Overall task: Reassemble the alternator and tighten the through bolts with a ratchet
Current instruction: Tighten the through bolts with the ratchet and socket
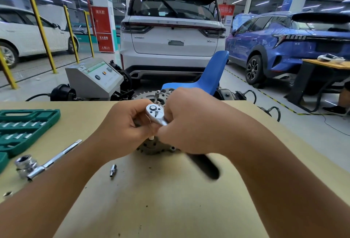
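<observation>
Tabletop [170, 199]: both hands grip ratchet [156, 113] above alternator [151, 147]; left hand [123, 129], right hand [189, 122].

Bare forearms (no sleeves, no gloves)

2 hands: left hand [121, 126], right hand [191, 122]. 1 ratchet [157, 113], 1 alternator [153, 145]. 3 cars at 12 o'clock: 2 white, 1 blue. 1 socket case [24, 129] at 9. 1 blue chair [210, 76].

A car workshop: a white SUV [172, 29] and a blue SUV [287, 46] stand parked indoors behind a bench [161, 199] carrying a green socket-set case [24, 129].
</observation>
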A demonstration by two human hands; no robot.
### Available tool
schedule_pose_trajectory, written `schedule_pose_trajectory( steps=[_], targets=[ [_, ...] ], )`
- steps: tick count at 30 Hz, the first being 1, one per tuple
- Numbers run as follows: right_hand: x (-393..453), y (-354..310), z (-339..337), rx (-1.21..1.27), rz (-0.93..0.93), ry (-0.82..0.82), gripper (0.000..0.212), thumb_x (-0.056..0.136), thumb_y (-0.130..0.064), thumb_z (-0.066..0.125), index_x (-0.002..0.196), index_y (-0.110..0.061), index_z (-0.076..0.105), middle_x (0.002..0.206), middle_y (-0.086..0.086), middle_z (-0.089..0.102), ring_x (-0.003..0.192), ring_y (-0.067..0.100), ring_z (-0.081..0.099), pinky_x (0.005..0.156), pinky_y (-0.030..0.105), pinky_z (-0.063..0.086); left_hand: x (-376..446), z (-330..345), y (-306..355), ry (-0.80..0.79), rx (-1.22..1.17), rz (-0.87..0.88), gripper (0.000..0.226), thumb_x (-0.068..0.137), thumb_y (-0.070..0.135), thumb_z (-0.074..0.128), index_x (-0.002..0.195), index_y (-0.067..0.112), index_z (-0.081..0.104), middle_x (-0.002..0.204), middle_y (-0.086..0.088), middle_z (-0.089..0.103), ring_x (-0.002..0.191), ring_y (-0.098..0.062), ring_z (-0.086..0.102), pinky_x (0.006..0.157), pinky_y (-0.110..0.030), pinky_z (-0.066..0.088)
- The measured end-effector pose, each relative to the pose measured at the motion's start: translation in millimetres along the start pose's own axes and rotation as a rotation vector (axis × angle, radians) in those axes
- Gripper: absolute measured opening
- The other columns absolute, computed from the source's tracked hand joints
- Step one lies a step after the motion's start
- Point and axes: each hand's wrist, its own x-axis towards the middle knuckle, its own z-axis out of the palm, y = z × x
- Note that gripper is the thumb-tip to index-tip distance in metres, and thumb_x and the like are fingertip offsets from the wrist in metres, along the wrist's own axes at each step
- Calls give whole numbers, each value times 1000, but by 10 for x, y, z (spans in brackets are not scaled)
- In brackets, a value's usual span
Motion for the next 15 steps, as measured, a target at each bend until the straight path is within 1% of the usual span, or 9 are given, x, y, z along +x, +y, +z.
schedule_pose_trajectory(
  steps=[1,3,5,7,9,10,12,13,15],
  targets=[
    [-1,32,-18,-29,16,4,17,81,-27,63,69,-20,53,64,-6,55,52,16,48,47,24,35,0,-24,-2,-19,8,-10,12,82,16,76,88,26,73,76,6,69,64,-7,62,60,-19,47],
    [-17,73,-38,-99,55,15,5,85,-21,58,80,-21,56,79,0,56,61,21,51,53,28,37,-3,-30,-13,-20,68,-28,12,81,26,79,92,22,74,78,1,70,68,-16,64,61,-29,50],
    [-37,49,-19,-127,39,-1,15,87,-25,60,75,-22,53,71,-1,54,55,17,50,49,26,34,-6,20,5,10,100,-16,11,81,29,78,90,23,74,76,1,69,67,-19,62,61,-32,51],
    [-40,-15,1,-34,-3,-74,28,83,-31,65,64,-21,47,53,-4,54,42,13,48,38,19,31,-5,62,34,42,45,7,8,79,22,75,82,29,72,71,8,67,61,-8,57,56,-25,48],
    [-30,-32,-21,45,7,-104,29,80,-31,65,59,-20,48,44,-5,53,36,12,46,34,14,28,-7,43,29,50,9,-13,14,78,14,75,83,27,72,72,6,69,61,-8,58,56,-26,49],
    [-24,-10,-41,11,18,-93,25,82,-31,65,63,-20,51,50,-6,53,41,12,47,38,16,30,-1,14,17,32,14,-30,14,79,15,77,87,25,74,76,4,70,63,-11,61,58,-29,52],
    [-15,42,-62,-94,50,-44,7,87,-27,61,82,-24,59,72,-4,55,58,16,50,50,25,34,5,-17,1,-12,49,-49,16,80,23,78,95,21,74,82,1,71,69,-14,67,64,-31,55],
    [-20,47,-57,-141,69,-22,2,89,-24,59,87,-25,58,79,-3,54,63,18,51,52,27,34,6,0,0,-12,78,-45,18,80,27,78,96,19,74,82,0,70,71,-17,67,65,-33,55],
    [-27,32,-11,-160,63,-17,16,92,-24,58,79,-24,48,79,-2,52,63,17,50,51,28,32,9,47,20,35,105,-28,19,80,36,77,90,22,73,76,0,69,67,-18,64,62,-33,52]
  ],
)
